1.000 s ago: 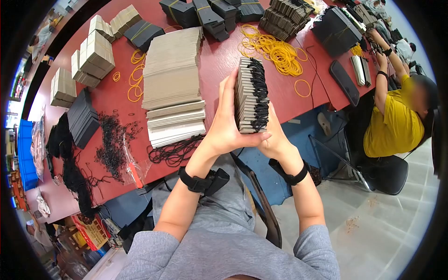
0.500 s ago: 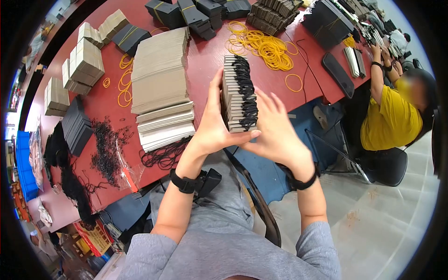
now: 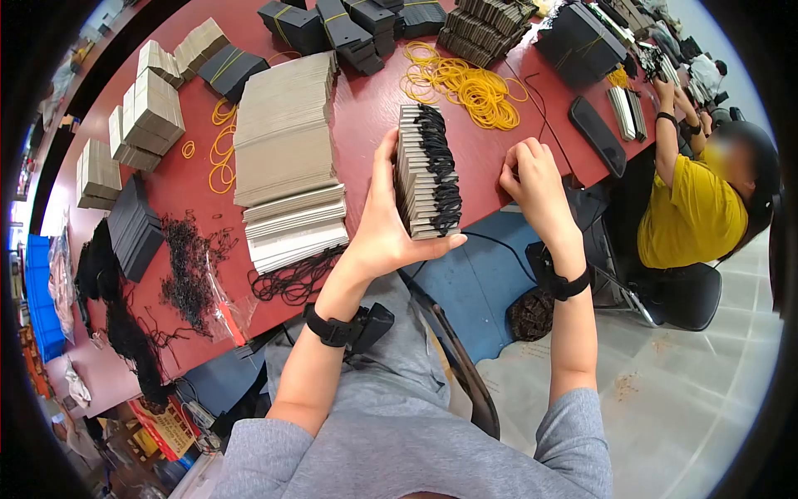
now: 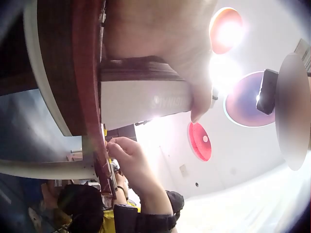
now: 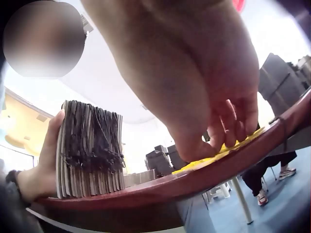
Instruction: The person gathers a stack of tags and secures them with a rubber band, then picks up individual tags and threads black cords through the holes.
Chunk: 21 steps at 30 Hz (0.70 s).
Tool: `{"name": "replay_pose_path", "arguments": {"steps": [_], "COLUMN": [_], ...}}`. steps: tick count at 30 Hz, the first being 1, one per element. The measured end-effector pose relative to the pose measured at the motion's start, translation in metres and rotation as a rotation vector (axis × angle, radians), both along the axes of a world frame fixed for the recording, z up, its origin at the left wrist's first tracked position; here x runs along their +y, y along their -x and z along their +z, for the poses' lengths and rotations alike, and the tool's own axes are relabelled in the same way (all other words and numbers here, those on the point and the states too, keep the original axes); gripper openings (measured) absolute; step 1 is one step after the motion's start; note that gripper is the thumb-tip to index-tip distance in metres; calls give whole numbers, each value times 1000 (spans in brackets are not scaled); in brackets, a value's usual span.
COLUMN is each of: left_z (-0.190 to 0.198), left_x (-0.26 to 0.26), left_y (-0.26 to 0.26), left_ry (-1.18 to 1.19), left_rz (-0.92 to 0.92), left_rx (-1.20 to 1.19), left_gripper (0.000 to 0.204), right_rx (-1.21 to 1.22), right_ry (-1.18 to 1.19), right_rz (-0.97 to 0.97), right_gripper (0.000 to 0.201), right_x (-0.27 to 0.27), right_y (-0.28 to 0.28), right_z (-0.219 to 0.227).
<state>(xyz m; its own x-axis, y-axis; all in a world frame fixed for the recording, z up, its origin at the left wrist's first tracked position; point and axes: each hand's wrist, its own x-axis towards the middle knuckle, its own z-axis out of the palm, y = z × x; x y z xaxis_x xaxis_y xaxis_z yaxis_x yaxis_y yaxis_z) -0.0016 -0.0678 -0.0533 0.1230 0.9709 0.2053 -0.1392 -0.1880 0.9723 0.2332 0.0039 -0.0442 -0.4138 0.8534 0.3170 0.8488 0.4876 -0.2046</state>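
My left hand (image 3: 378, 237) grips an upright stack of light boards (image 3: 411, 179), thumb across the near end and fingers along the left side. Black cords (image 3: 442, 170) bunch along the stack's right side, and the right wrist view shows them hanging over the board edges (image 5: 90, 145). In the left wrist view the thumb lies against a pale outer board (image 4: 141, 102). My right hand (image 3: 539, 187) is at the table's front edge with fingers curled down beside the yellow rubber bands (image 3: 478, 96); whether its fingertips hold a band is hidden.
A long row of grey boards (image 3: 287, 158) lies left of the held stack, with black cords (image 3: 291, 279) at its near end. Black bundles (image 3: 341, 33) stand at the back. A black case (image 3: 597, 133) lies rightward, near a seated person in yellow (image 3: 694, 208).
My right hand has left the stack's side and moved right to the table edge, its fingers now curled, covering where a single loose yellow band lay. The left hand still grips the stack.
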Motion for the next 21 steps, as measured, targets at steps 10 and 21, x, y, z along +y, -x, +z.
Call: {"name": "replay_pose_path", "arguments": {"steps": [10, 21], "left_z": [2, -3], "left_x": [0, 1], "left_y": [1, 0], "left_ry": [-72, -60], "left_rz": [38, 77], "left_rx": [72, 100], "left_gripper": [129, 131], "right_rx": [1560, 1730], "right_ry": [1109, 1022], "right_rz": [366, 311], "right_gripper": [11, 20], "right_x": [-19, -41], "right_y": [29, 34], "right_z": [11, 33]}}
